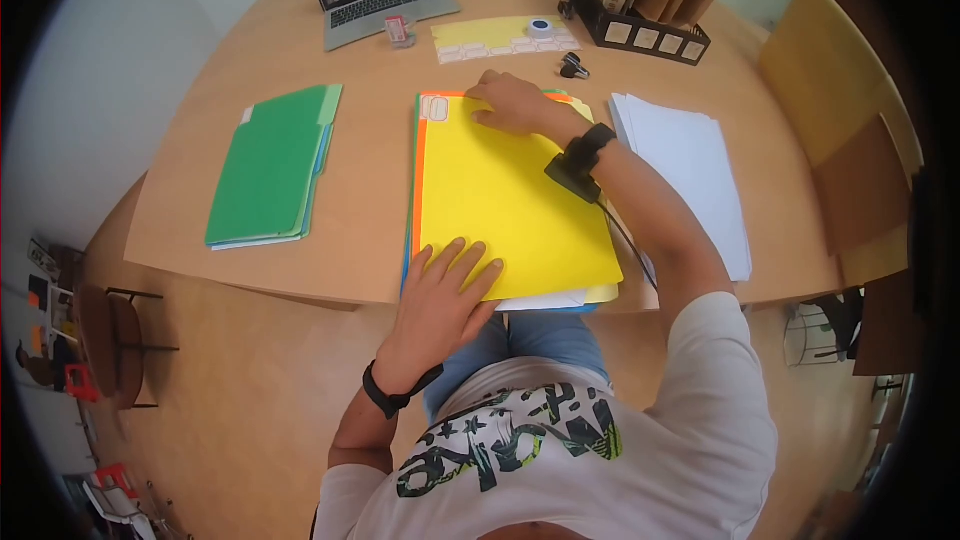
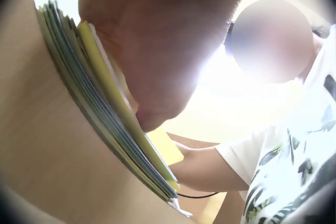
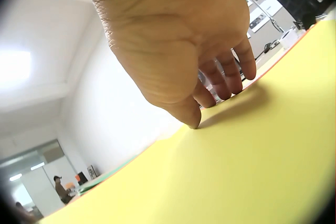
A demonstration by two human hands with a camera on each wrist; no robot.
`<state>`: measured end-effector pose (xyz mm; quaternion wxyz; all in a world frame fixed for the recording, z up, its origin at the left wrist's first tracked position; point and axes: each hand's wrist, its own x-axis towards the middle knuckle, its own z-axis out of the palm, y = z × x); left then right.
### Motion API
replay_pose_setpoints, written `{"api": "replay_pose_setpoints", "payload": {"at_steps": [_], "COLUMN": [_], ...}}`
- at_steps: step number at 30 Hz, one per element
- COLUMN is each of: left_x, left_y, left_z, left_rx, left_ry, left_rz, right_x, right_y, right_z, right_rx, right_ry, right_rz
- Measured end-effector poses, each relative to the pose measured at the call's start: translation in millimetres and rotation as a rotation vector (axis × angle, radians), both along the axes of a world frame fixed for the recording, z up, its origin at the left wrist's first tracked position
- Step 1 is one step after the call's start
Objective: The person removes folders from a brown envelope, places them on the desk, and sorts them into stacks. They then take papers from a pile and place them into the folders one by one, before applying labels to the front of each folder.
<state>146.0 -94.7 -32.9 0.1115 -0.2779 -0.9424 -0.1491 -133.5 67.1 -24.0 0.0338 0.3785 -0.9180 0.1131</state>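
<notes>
A yellow folder (image 1: 520,200) lies on top of a stack of coloured folders at the table's front edge, an orange one showing along its left and top. My left hand (image 1: 440,295) rests on its lower left part with the fingers spread. Near the top edge, my right hand (image 1: 525,105) touches the folder with bent fingers; in the right wrist view the fingertips of that hand (image 3: 178,50) meet the yellow surface (image 3: 252,155) along its edge. The left wrist view shows the layered stack (image 2: 105,108) beside the left hand (image 2: 152,40).
Green folders (image 1: 265,165) lie to the left, white papers (image 1: 685,180) to the right. Behind are a laptop (image 1: 385,0), a small red and white box (image 1: 399,31), a yellow label sheet (image 1: 470,38), a dark clip (image 1: 574,67) and a black file holder (image 1: 655,38).
</notes>
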Motion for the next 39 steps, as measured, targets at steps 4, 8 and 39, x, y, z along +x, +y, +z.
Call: {"api": "replay_pose_setpoints", "payload": {"at_steps": [4, 8, 39], "left_x": [25, 59, 71], "left_y": [-5, 2, 28], "left_z": [-27, -68, -73], "left_rx": [0.238, 0.794, 1.878], "left_ry": [0.233, 0.361, -0.742], "left_rz": [0.020, 0.257, 0.226], "right_x": [-4, -5, 14], "right_y": [11, 17, 67], "right_z": [5, 8, 29], "right_rx": [-0.090, -0.176, -0.434], "right_ry": [-0.140, -0.275, -0.823], "right_rz": [-0.016, -0.009, 0.046]}}
